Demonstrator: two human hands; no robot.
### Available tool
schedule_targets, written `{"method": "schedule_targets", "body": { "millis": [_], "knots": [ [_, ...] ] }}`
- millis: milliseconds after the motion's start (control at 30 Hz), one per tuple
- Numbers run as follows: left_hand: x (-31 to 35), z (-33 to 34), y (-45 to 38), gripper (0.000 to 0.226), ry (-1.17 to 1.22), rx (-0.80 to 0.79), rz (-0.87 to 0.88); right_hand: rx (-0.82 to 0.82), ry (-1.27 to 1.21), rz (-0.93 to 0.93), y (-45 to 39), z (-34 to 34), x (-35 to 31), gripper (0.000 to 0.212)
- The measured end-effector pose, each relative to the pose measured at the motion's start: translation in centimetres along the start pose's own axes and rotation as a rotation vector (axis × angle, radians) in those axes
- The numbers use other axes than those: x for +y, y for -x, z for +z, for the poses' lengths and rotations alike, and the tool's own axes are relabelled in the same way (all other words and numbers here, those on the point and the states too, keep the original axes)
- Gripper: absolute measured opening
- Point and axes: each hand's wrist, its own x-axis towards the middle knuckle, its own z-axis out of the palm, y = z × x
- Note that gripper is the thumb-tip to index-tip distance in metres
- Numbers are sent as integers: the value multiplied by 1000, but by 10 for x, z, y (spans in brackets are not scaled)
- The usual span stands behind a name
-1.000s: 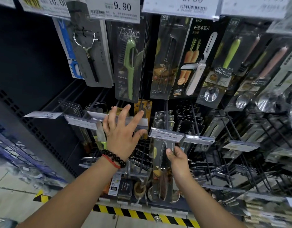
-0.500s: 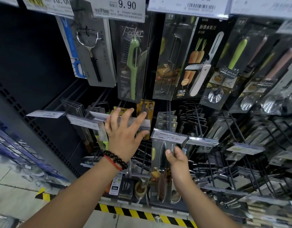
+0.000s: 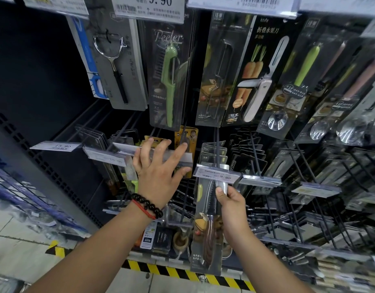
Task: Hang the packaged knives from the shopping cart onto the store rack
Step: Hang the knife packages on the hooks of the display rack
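Observation:
A packaged knife (image 3: 206, 220) with a serrated blade and brown handle hangs upright just under a 9.90 price tag (image 3: 217, 174) at the end of a rack hook (image 3: 217, 149). My right hand (image 3: 229, 205) pinches the package's right edge near its top. My left hand (image 3: 159, 172) is spread with straight fingers against the price strip (image 3: 152, 152) of the neighbouring hook to the left, holding nothing. More packages of the same kind (image 3: 212, 154) hang further back on the hook.
Peelers (image 3: 169, 81) and a folding fruit knife (image 3: 258, 81) hang on the upper row. Dense rows of hooks with packages fill the right side (image 3: 309, 166). A blue wire basket (image 3: 19, 199) is at the left. A yellow-black striped strip (image 3: 182, 273) marks the floor edge.
The view has shifted slightly closer to the rack. Both hands stay roughly where they were, the right one still holding the knife package under the tag.

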Motion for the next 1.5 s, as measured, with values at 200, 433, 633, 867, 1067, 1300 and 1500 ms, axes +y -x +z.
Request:
{"method": "schedule_targets", "body": {
  "millis": [200, 433, 633, 867, 1067, 1300, 1500],
  "knots": [
    [-1, 1, 0, 53, 6, -5, 0, -16, 34, 13, -4, -2, 5, 17],
    [-3, 3, 1, 53, 4, -4, 7, -56, 62, 0, -1, -7, 16, 18],
    [-2, 4, 1, 51, 4, -5, 4, -64, 16, -15, -4, -9, 18, 21],
    [-2, 6, 1, 50, -13, 6, 6, -65, -15, 11, -17, -2, 16, 20],
    [-3, 5, 0, 53, -11, 8, 9, -52, -18, -2, -22, -4, 20, 17],
    [5, 3, 3, 94, -69, -46, -8, -62, -48, -30, -18, -3, 22, 16],
    [16, -1, -5, 102, -36, -137, -48, -46, -59, -33, -16, -1, 21, 25]
  ]
}}
